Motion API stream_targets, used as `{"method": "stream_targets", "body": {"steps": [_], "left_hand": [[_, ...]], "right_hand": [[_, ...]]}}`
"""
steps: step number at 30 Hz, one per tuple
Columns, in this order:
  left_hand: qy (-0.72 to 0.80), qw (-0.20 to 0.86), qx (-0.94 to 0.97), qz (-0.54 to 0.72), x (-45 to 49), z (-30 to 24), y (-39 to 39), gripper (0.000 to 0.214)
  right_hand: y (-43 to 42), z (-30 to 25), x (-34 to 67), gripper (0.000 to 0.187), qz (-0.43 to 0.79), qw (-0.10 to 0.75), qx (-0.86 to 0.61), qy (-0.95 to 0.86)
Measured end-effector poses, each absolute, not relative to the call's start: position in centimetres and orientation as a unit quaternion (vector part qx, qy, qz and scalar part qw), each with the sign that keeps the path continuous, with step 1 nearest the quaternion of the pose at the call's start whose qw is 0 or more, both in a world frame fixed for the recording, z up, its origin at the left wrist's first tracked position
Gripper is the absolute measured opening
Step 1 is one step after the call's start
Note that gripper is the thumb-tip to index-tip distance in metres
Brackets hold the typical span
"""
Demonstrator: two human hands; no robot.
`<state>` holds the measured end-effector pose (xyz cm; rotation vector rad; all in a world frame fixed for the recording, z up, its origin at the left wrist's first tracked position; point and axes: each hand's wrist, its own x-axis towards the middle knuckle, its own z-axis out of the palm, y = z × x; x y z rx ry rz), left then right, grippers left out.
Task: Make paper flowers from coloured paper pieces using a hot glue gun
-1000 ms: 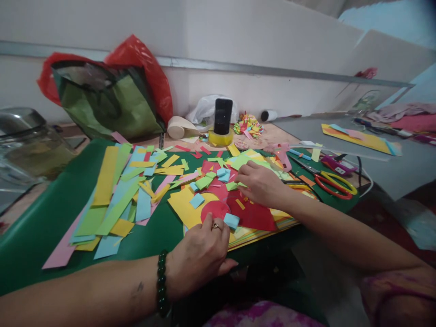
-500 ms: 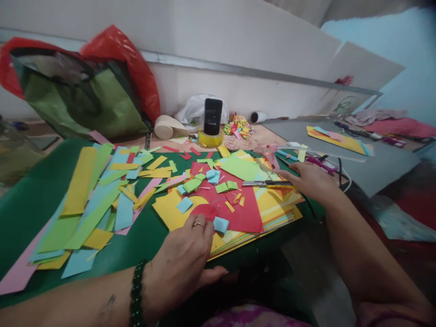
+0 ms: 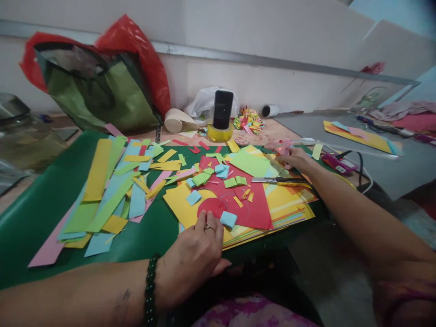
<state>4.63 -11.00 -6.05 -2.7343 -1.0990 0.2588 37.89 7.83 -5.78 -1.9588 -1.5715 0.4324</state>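
On the green table (image 3: pixel 146 227), lower centre, our left hand (image 3: pixel 194 254), thumb apart, rests fingertips on the red circle (image 3: pixel 211 206); right of centre, our right hand (image 3: pixel 298 160) touches the glue gun (image 3: pixel 283 146), its grip unclear to us. Swung low, the glue gun could scatter the paper pieces (image 3: pixel 230 182).

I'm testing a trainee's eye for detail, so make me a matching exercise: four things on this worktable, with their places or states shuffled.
1. red paper circle
2. pink glue gun
3. phone
4. cutter

A. upright at the yellow tape roll
B. under the fingertips of the left hand
C. lying with its blade showing
D. at the right hand

Pairs: 1-B, 2-D, 3-A, 4-C
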Motion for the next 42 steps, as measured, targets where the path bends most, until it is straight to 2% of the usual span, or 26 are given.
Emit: {"method": "stream_targets", "body": {"steps": [6,9,12,14,16,18,22,25,29,34,42], "left_hand": [[-0.365,0.088,-0.924,0.08,4.5,-5.9,-11.0,0.073],[-0.363,0.086,-0.924,0.08,4.5,-5.9,-11.1,0.075],[-0.362,0.095,-0.923,0.089,4.6,-5.9,-11.2,0.074],[-0.363,0.102,-0.922,0.089,4.6,-5.9,-11.2,0.073],[-0.361,0.11,-0.923,0.079,4.5,-6.0,-11.2,0.074],[-0.353,0.126,-0.925,0.06,4.4,-6.2,-11.2,0.076],[-0.339,0.16,-0.927,0.024,4.1,-6.7,-11.3,0.075],[-0.337,0.172,-0.926,0.012,4.1,-7.0,-11.4,0.076],[-0.336,0.167,-0.927,0.011,4.2,-7.0,-11.3,0.078],[-0.337,0.155,-0.928,0.025,4.2,-6.7,-11.3,0.075],[-0.339,0.157,-0.927,0.019,4.2,-6.9,-11.4,0.076]], "right_hand": [[4.6,-1.3,37.6,0.018,0.138,0.393,-0.741,-0.527],[1.1,0.5,36.9,0.023,0.108,0.425,-0.723,-0.534],[-2.7,1.3,34.6,0.034,0.13,0.368,-0.652,-0.65],[-4.7,1.1,32.4,0.04,0.226,0.281,-0.53,-0.768],[-6.0,0.6,30.6,0.042,0.305,0.206,-0.472,-0.801],[-6.6,0.0,29.4,0.047,0.333,0.134,-0.487,-0.796],[-6.6,-0.5,28.7,0.063,0.309,0.014,-0.549,-0.777],[-6.4,-0.4,28.6,0.065,0.299,0.007,-0.536,-0.789],[-6.2,-0.2,28.4,0.056,0.307,0.014,-0.487,-0.817],[-6.0,-0.2,28.2,0.057,0.287,-0.014,-0.501,-0.816],[-5.7,-0.4,28.4,0.057,0.261,0.009,-0.465,-0.846]]}}
